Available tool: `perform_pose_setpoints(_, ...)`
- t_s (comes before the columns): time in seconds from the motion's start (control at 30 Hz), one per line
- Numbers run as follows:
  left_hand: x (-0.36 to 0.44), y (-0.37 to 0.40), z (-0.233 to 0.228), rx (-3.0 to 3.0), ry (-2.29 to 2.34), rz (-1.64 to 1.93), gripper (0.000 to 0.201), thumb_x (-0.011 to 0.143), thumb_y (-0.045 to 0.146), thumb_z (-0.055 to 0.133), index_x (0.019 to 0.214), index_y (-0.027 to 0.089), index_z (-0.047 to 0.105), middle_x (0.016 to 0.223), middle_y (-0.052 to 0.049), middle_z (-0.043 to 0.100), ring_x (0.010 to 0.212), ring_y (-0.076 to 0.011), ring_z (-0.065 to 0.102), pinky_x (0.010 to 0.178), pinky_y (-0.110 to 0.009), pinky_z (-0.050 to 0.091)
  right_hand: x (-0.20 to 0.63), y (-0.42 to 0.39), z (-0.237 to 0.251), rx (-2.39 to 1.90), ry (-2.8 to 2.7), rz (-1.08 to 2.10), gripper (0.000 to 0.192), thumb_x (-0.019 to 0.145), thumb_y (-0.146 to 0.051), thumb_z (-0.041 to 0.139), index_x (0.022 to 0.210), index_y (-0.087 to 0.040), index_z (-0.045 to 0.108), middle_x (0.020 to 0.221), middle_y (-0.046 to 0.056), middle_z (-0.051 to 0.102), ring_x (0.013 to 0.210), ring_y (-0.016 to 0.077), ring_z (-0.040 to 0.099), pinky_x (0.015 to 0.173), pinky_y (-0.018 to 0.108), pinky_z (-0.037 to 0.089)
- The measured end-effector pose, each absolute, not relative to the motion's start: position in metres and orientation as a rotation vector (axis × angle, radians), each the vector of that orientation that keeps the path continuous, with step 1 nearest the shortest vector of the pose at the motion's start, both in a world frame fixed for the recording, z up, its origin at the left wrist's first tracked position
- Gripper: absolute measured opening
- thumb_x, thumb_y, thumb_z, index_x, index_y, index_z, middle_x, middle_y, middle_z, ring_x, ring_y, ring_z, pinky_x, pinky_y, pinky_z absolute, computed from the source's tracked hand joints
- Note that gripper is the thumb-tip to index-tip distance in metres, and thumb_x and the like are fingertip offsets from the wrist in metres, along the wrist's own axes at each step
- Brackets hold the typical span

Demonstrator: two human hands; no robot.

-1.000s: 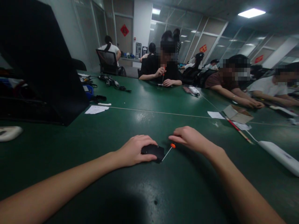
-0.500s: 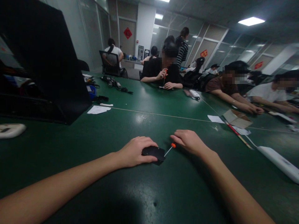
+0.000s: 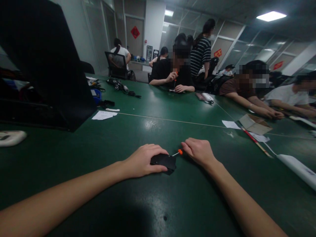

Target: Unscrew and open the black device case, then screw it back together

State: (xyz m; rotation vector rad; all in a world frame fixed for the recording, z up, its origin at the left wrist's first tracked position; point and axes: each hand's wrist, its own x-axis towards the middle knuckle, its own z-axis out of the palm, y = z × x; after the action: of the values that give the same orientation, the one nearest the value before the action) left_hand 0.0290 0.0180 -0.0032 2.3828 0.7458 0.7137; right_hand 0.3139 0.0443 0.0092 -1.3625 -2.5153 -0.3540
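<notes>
The left hand (image 3: 142, 160) lay closed over the black device (image 3: 164, 161) on the green table (image 3: 158, 204). The right hand (image 3: 198, 151) pinched the screwdriver (image 3: 178, 152) (orange collar visible), its tip at the device.

The scene is dim, lit from ceiling panels (image 3: 271, 15) far above and beyond the left hand (image 3: 143, 161) and right hand (image 3: 198, 151). Soft glare patches sheen the green table (image 3: 158, 197), one just past the hands, another nearer the wearer beside a dark shadow blot. Both hands and the small black device (image 3: 164, 162) under the left fingers are fairly sharp. Wide-angle distortion bends the room's edges, stretching the forearms. Distant faces are pixelated; corners darken.
</notes>
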Motion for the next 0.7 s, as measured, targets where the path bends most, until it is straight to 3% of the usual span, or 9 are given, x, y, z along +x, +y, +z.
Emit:
perform_pose_setpoints(0.3,0.029,0.017,0.000,2.356,0.772,0.743,0.041,0.089,0.042,0.072,0.123,0.022,0.061,0.113,-0.006,0.069,0.103,-0.0241,0.063,0.090,-0.036,0.046,0.294,0.037,0.002,-1.270,-2.505,-0.420,0.064,0.108,-0.043,0.025,0.064,-0.018,0.064,0.060,0.004,0.066,0.051,0.0122,0.054,0.054,0.030,0.026)
perform_pose_setpoints(0.7,0.029,0.016,-0.002,2.249,0.755,0.780,0.047,0.085,0.040,0.076,0.126,0.020,0.060,0.123,-0.008,0.069,0.111,-0.0240,0.064,0.097,-0.037,0.047,0.295,0.035,0.002,-1.185,-2.424,-0.591,0.069,0.105,-0.058,0.028,0.064,-0.018,0.065,0.059,0.003,0.066,0.048,0.0107,0.053,0.050,0.028,0.026)
